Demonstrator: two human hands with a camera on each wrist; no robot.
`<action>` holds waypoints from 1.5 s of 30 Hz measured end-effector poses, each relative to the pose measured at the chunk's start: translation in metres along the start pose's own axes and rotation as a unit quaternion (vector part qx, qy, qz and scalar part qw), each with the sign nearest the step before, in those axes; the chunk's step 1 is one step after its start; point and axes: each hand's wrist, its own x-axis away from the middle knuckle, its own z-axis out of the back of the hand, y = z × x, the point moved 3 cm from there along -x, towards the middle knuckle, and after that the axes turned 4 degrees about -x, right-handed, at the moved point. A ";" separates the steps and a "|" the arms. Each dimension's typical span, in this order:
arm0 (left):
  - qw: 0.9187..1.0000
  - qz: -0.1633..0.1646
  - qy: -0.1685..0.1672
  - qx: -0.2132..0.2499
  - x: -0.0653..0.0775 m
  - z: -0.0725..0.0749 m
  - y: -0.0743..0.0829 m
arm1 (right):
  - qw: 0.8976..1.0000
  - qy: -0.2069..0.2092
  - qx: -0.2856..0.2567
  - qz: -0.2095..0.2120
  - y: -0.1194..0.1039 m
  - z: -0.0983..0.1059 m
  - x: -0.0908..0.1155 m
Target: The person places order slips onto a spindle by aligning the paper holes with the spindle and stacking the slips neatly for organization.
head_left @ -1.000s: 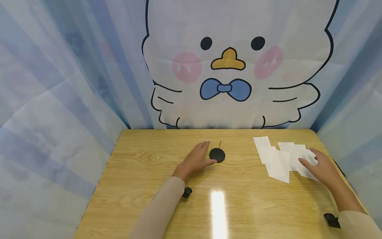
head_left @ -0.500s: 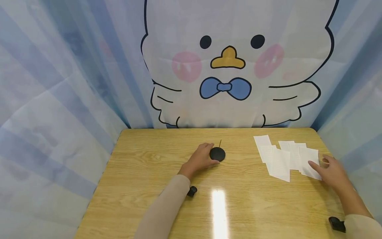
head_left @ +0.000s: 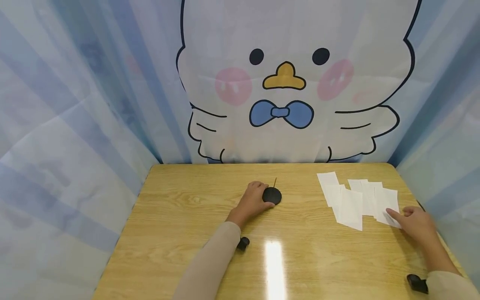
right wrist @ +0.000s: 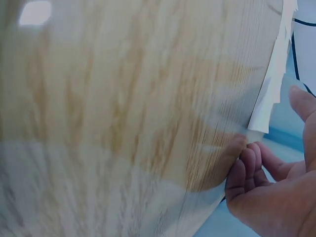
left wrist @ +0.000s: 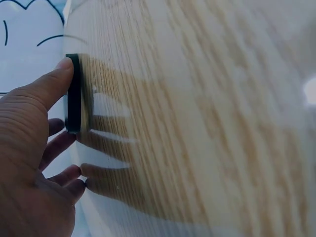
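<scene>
A receipt spike, a round black base with a thin upright rod, stands near the back middle of the wooden table. My left hand grips the base from its left, thumb on the near side and fingers on the far side. In the left wrist view the base shows edge-on, my thumb against it. Several white paper slips lie overlapping at the right. My right hand is beside the rightmost slip, thumb over its edge, fingers loosely bent. In the right wrist view nothing is between thumb and fingers.
The table ends at the right just beyond my right hand. A patterned curtain hangs along its back and both sides. Black wrist cameras sit under each sleeve.
My left hand has moved right and closed round the black base. My right hand has shifted back and right, from over the slips to their right edge. The slips lie as before.
</scene>
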 end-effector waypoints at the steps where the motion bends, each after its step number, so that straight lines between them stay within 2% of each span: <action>1: 1.000 0.000 0.001 -0.001 0.000 -0.001 -0.001 | 1.000 -0.003 0.005 -0.005 -0.001 0.000 0.000; 6: 1.000 0.001 0.006 0.001 0.002 -0.003 -0.002 | 1.000 -0.002 0.020 -0.019 -0.005 -0.006 0.001; 11: 1.000 0.008 0.013 0.012 0.003 -0.003 -0.002 | 0.998 -0.005 0.058 0.002 -0.012 -0.011 -0.001; 15: 1.000 0.020 0.014 0.017 0.004 -0.003 -0.002 | 0.998 -0.007 0.070 0.001 -0.016 -0.014 0.000; 21: 0.999 0.021 0.022 0.030 0.004 -0.004 -0.001 | 0.998 -0.008 0.056 -0.011 -0.021 -0.011 0.003; 33: 0.999 0.027 0.017 0.025 0.001 -0.006 0.001 | 0.998 -0.034 0.011 -0.054 -0.022 -0.008 0.005; 40: 0.999 0.033 0.013 0.016 0.001 -0.004 0.001 | 0.999 -0.029 0.004 -0.025 -0.019 -0.007 0.003; 45: 0.999 0.034 0.013 0.013 0.002 -0.004 0.001 | 0.998 -0.020 -0.027 -0.045 -0.018 -0.007 0.003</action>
